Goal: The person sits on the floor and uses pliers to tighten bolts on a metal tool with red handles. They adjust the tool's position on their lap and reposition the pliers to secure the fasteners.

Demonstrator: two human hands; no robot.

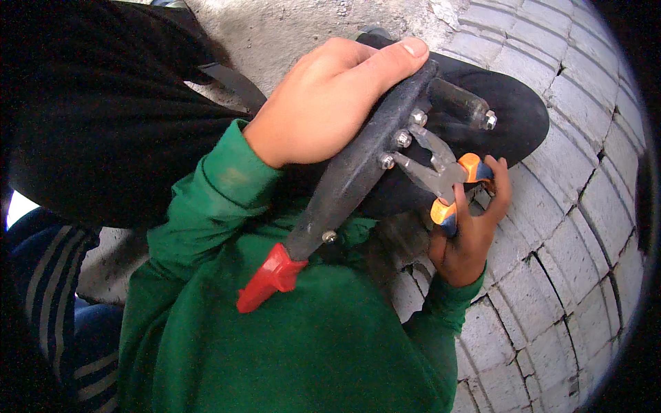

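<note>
A dark metal bar with a red grip at its near end lies slantwise over my lap. My left hand is closed around its far part, thumb along the upper edge; the fingers behind are hidden. My right hand grips the orange-and-blue handles of a pair of pincers. Their jaws are spread toward a row of bolts along the bar's right side, one tip by the nearest bolt and the other by the farthest. Whether the tips touch the bolts, I cannot tell.
A short dark cylinder with a bolt juts from the bar's far end. Another bolt sits near the grip. Black-trousered legs lie beneath, with grey paving blocks to the right. At left shows a striped trouser leg.
</note>
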